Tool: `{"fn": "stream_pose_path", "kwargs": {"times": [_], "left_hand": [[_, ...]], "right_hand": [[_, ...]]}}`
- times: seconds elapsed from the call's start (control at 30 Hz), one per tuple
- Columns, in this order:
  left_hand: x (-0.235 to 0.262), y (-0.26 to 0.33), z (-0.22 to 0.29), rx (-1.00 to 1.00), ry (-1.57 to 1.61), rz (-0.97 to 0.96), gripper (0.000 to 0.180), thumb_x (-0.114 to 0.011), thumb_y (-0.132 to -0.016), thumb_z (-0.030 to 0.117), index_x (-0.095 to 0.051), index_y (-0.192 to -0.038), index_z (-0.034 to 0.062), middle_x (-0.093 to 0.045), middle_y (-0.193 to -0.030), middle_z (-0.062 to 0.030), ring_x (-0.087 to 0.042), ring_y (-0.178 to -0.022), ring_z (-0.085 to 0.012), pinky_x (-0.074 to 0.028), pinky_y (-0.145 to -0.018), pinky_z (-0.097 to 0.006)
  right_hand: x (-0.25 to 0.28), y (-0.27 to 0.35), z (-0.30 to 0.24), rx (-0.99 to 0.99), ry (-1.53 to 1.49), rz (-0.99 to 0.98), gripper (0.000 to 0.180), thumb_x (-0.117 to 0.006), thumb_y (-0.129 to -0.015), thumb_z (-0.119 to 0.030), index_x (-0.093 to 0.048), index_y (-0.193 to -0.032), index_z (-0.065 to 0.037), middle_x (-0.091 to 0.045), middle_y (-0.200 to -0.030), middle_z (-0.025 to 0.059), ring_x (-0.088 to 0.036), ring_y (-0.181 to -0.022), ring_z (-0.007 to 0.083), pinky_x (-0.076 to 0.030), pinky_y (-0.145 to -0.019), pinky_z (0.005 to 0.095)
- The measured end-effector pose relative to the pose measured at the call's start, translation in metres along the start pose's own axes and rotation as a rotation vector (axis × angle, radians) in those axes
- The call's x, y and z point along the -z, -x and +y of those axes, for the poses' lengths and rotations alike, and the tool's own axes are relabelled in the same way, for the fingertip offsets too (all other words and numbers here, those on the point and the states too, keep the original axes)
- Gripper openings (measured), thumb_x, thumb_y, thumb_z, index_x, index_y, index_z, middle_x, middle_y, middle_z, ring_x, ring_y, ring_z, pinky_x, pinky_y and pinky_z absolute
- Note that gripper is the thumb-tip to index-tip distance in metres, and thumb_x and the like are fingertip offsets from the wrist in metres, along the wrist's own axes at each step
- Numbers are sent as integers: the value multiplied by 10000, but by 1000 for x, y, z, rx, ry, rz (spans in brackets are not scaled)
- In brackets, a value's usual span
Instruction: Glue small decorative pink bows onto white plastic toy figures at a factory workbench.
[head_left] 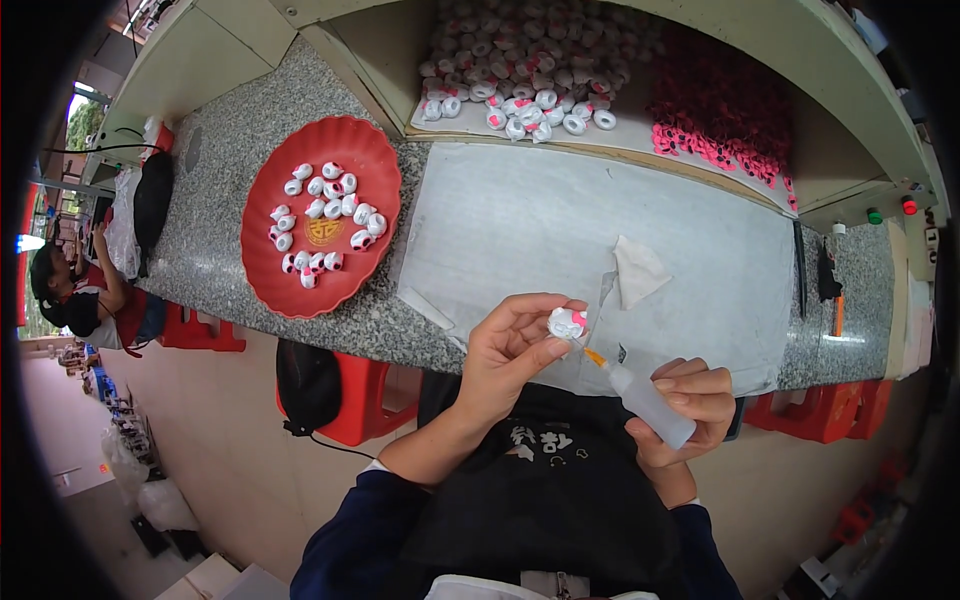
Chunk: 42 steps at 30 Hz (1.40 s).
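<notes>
My left hand [503,357] pinches a small white figure head [567,322] with a pink patch between thumb and fingertips. Wrapped round a translucent white squeeze bottle [647,402], my right hand [697,402] tilts it so that its thin orange nozzle [594,355] points up at the head. The nozzle tip is close beneath the head; I cannot tell whether it touches. Under both hands lies a pale work sheet [500,230], with a folded white cloth [640,272] just beyond them.
To the left, a red scalloped plate [265,250] carries several white heads. The shelf at the back holds a heap of similar heads [540,75] and a pile of small pink pieces [715,110]. Red stools [370,400] stand below the granite counter [215,200]. Another person [85,290] sits far left.
</notes>
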<state>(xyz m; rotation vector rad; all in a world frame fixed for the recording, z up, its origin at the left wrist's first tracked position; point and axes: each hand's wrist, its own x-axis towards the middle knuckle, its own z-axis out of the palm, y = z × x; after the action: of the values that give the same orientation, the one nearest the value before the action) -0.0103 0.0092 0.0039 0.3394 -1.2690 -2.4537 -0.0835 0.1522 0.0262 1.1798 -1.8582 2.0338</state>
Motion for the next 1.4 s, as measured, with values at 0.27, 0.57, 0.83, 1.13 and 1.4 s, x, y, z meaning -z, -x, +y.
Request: {"fn": "stream_pose_path", "kwargs": {"times": [0.27,0.57,0.83,1.13,1.4], "left_hand": [[1,-1,-1,13,25,-11,317,-527,-737,-13,-418,-1035,-1,-503,-1021,-172,-540,-895,-202,-410,-797,-296],[0,0,-2,27,14,-11,318,-524,-734,-22,-420,-1034,-8,-500,-1022,-173,-541,-891,-211,-413,-797,-299],[0,1,-2,12,-22,-13,322,-521,-720,-61,-430,-1026,-19,-503,-1020,-160,-519,-928,-197,-406,-811,-301],[5,0,-8,-203,-350,-76,301,-512,-703,-96,-472,-994,-30,-478,-1013,-149,-461,-970,-201,-362,-840,-306],[5,-3,-8,-222,-361,-85,304,-513,-705,-86,-468,-1000,-29,-479,-1031,-157,-459,-978,-202,-355,-845,-307]], "right_hand": [[0,1,5,39,26,30,387,-721,-612,-233,-417,-799,-82,-446,-751,40,-450,-572,128,-404,-498,235],[0,1,5,47,0,-1,396,-724,-607,-235,-422,-811,-83,-446,-762,33,-453,-575,130,-404,-492,236],[0,1,4,42,2,-8,393,-725,-607,-225,-422,-814,-84,-450,-761,37,-459,-577,132,-405,-496,235],[-1,1,4,42,6,-48,384,-720,-610,-213,-424,-817,-83,-450,-763,41,-457,-575,133,-405,-505,239],[4,-2,3,8,57,-15,380,-711,-614,-221,-419,-807,-72,-445,-762,59,-445,-575,128,-396,-521,242]]}}
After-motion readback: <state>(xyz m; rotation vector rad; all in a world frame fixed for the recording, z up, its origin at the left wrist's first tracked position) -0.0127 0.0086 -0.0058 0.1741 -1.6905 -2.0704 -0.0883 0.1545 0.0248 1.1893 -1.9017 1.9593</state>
